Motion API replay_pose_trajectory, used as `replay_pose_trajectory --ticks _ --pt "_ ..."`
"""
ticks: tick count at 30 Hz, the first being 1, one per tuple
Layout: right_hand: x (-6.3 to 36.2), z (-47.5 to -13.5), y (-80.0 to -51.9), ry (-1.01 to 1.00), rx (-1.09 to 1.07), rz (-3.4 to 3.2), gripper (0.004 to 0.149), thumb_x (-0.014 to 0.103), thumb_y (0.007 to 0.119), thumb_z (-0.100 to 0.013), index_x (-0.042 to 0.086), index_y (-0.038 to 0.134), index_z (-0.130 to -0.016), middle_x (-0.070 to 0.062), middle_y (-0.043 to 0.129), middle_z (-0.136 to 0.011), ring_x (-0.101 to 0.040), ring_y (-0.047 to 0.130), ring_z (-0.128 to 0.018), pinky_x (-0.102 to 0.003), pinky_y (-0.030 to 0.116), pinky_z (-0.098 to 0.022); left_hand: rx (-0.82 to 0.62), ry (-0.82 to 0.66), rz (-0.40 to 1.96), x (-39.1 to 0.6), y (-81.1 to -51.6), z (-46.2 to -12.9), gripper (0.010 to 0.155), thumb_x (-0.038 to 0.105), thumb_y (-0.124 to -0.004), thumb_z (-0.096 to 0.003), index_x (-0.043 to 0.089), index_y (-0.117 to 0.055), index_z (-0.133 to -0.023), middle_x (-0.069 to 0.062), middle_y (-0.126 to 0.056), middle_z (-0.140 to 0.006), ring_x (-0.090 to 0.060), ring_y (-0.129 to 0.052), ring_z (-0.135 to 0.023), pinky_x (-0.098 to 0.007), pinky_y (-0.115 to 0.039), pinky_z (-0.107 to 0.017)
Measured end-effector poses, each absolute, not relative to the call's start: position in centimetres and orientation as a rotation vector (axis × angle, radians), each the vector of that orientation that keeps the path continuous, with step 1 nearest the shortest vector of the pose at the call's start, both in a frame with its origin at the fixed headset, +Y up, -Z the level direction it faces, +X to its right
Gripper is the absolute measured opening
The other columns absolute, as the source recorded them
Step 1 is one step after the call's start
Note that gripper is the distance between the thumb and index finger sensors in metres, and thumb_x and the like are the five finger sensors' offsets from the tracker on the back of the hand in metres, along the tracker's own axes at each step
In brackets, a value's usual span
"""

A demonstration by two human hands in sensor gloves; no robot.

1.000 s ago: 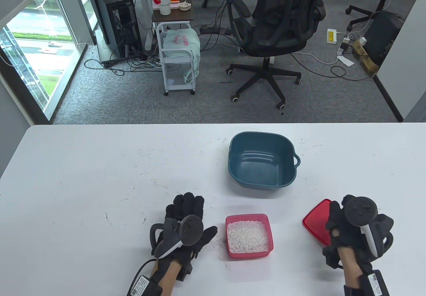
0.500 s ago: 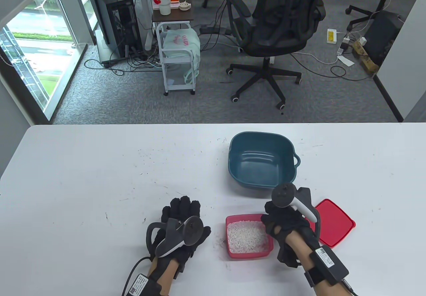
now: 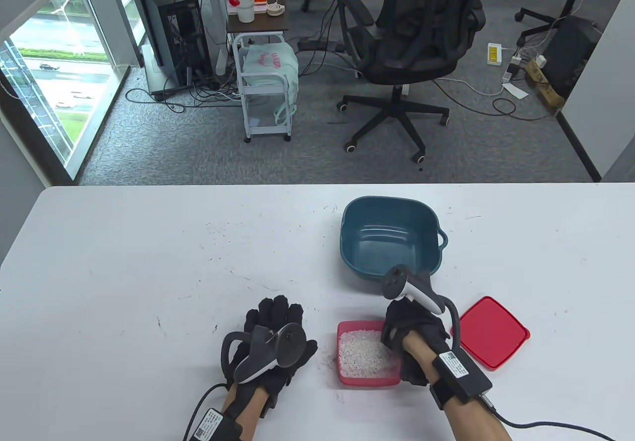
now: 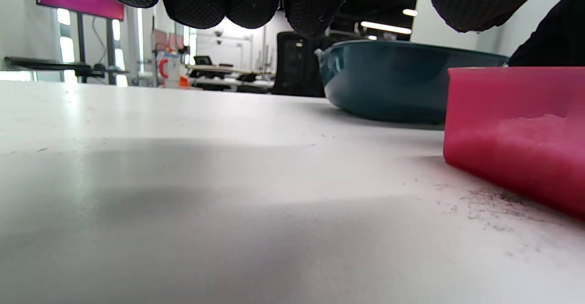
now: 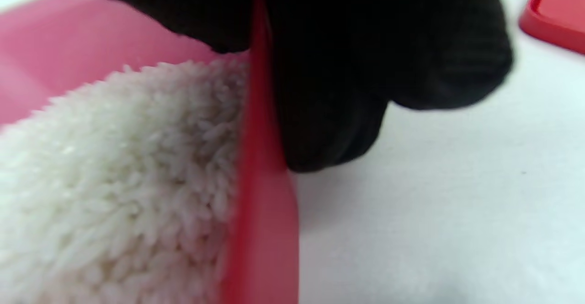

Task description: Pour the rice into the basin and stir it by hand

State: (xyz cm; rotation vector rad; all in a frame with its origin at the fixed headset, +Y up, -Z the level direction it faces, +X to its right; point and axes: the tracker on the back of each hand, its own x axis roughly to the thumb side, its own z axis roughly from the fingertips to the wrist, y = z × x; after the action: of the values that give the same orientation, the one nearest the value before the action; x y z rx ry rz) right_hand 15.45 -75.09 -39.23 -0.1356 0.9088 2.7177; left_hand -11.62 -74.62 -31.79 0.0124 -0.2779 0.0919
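Table (image 3: 124, 262): white, bears all items. Basin (image 3: 392, 237), teal, empty, sits directly beyond the rice box (image 3: 369, 354), near but apart. Box: red, open, rice (image 3: 362, 354) inside, flat on the table btwn both hands. Right hand (image 3: 414, 334) pinches the box's right wall, thumb inside, fingers (image 5: 329, 125) outside. Left hand (image 3: 273, 332) relaxed, flat on the table, holds nothing. Judgement: right hand is placed to lift and tip fwd into the basin.

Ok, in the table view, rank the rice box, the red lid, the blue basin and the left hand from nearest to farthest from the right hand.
1. rice box: the right hand pinches its right wall.
2. red lid: just to the right.
3. blue basin: beyond the right hand.
4. left hand: across the box, on the left. Basin and left hand are close to call.
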Motion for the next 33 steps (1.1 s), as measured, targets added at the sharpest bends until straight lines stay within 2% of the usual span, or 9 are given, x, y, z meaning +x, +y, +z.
replay_pose_trajectory --ticks 4,9,12,15,21,25,33 --pt "17.1 -38.5 -74.6 0.910 -0.174 2.481 0.045 0.017 0.084 -0.029 0.007 0.070 -0.071 -0.033 0.086 -0.066 -0.029 0.111 0.001 -0.037 0.095 0.007 0.032 -0.282 0.105 -11.6 -74.3 -31.7 0.086 0.067 -0.074 -0.0373 0.018 -0.066 -0.108 -0.023 -0.058 -0.116 -0.055 -0.061 -0.104 -0.072 -0.057 -0.071" --pt "19.4 -37.8 -73.1 0.882 -0.127 2.276 0.046 0.020 0.082 -0.030 0.010 0.066 -0.072 -0.031 0.080 -0.073 -0.034 0.110 -0.005 -0.041 0.094 0.002 0.036 -0.287 0.103 -11.6 -74.4 -31.7 0.085 0.067 -0.074 -0.0373 0.019 -0.066 -0.107 -0.023 -0.057 -0.116 -0.055 -0.060 -0.104 -0.073 -0.056 -0.072" --pt "21.0 -38.1 -70.8 0.761 -0.122 2.109 0.050 0.022 0.081 -0.032 0.010 0.063 -0.077 -0.032 0.075 -0.076 -0.037 0.110 -0.009 -0.043 0.094 -0.001 0.044 -0.284 0.099 -11.7 -74.3 -31.7 0.085 0.066 -0.074 -0.0377 0.018 -0.066 -0.108 -0.023 -0.057 -0.116 -0.055 -0.060 -0.104 -0.073 -0.055 -0.072" --pt "22.3 -38.9 -68.2 0.613 -0.141 1.974 0.059 0.026 0.079 -0.034 0.013 0.058 -0.087 -0.032 0.068 -0.079 -0.039 0.109 -0.015 -0.044 0.095 -0.006 0.042 -0.281 0.096 -11.8 -74.4 -31.7 0.085 0.066 -0.074 -0.0375 0.018 -0.067 -0.107 -0.023 -0.057 -0.116 -0.055 -0.060 -0.104 -0.073 -0.056 -0.072" --pt "23.3 -41.8 -64.3 0.272 -0.256 1.919 0.064 0.037 0.082 -0.036 0.020 0.054 -0.092 -0.032 0.060 -0.082 -0.042 0.108 -0.028 -0.047 0.095 -0.016 0.019 -0.280 0.062 -11.8 -75.0 -31.7 0.085 0.066 -0.074 -0.0376 0.018 -0.067 -0.107 -0.023 -0.057 -0.116 -0.055 -0.060 -0.104 -0.072 -0.056 -0.071" --pt "23.2 -43.4 -63.9 0.161 -0.355 2.055 0.067 0.042 0.085 -0.035 0.020 0.056 -0.092 -0.032 0.061 -0.080 -0.041 0.109 -0.029 -0.046 0.096 -0.016 0.013 -0.272 0.054 -12.0 -75.1 -31.8 0.085 0.066 -0.074 -0.0376 0.018 -0.067 -0.107 -0.024 -0.057 -0.116 -0.056 -0.060 -0.103 -0.072 -0.056 -0.071" --pt "22.6 -45.8 -65.8 0.059 -0.461 2.244 0.069 0.046 0.087 -0.034 0.019 0.059 -0.091 -0.031 0.063 -0.077 -0.039 0.110 -0.026 -0.046 0.097 -0.015 -0.004 -0.258 0.045 -12.2 -75.4 -32.0 0.085 0.067 -0.074 -0.0376 0.018 -0.066 -0.107 -0.023 -0.057 -0.116 -0.056 -0.060 -0.104 -0.073 -0.055 -0.071"
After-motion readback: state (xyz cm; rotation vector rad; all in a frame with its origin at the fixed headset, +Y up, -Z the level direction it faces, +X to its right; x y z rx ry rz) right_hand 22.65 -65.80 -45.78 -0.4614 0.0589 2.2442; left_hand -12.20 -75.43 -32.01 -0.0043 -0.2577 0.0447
